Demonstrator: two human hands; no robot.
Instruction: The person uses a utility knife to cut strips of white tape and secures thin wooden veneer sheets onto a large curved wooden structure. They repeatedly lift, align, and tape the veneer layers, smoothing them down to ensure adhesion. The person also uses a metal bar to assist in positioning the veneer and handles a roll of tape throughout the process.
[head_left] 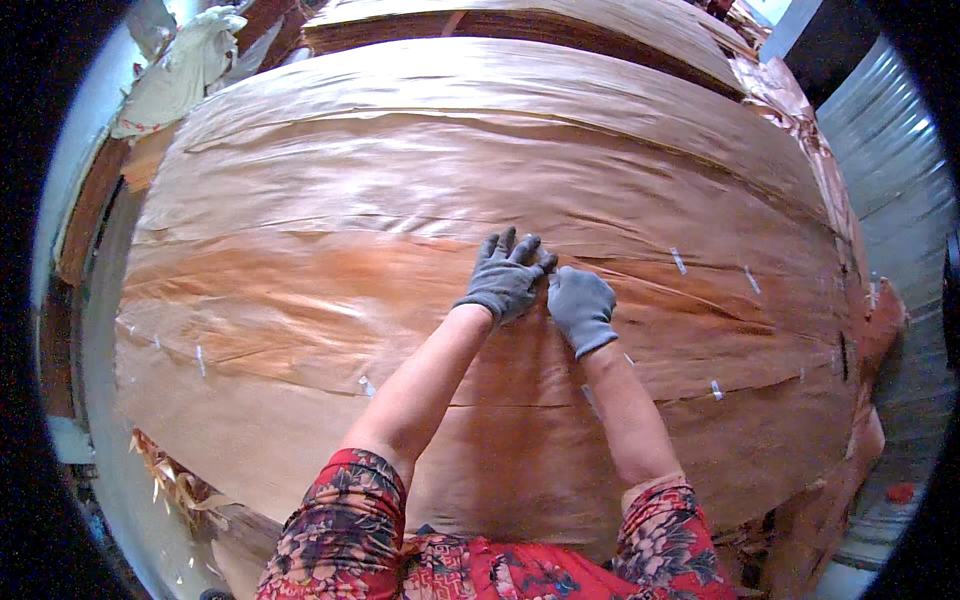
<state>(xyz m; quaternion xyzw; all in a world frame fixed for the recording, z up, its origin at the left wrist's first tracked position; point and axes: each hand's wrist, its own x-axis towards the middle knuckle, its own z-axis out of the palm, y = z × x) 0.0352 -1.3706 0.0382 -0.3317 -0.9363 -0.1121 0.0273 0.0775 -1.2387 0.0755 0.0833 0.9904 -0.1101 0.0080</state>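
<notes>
A wide stack of thin brown wood veneer sheets (300,400) spreads out before me, its top pieces overlapping along wavy seams. An orange-brown veneer strip (330,285) crosses the middle. My left hand (505,278), in a grey glove, lies on the upper edge of this strip with its fingers apart. Close to its right, my gloved right hand (582,308) is closed, its fingertips near the left thumb; whatever it grips is hidden. Short whitish tape pieces (678,261) stick across seams, and another tape piece (367,386) sits beside my left forearm.
Behind lies another veneer stack (530,30). Torn veneer scraps (175,480) hang at the lower left edge, and ragged veneer edges (790,100) run down the right side. A pale crumpled sheet (190,75) is at the far left. Ridged, shiny sheeting (890,170) stands at right.
</notes>
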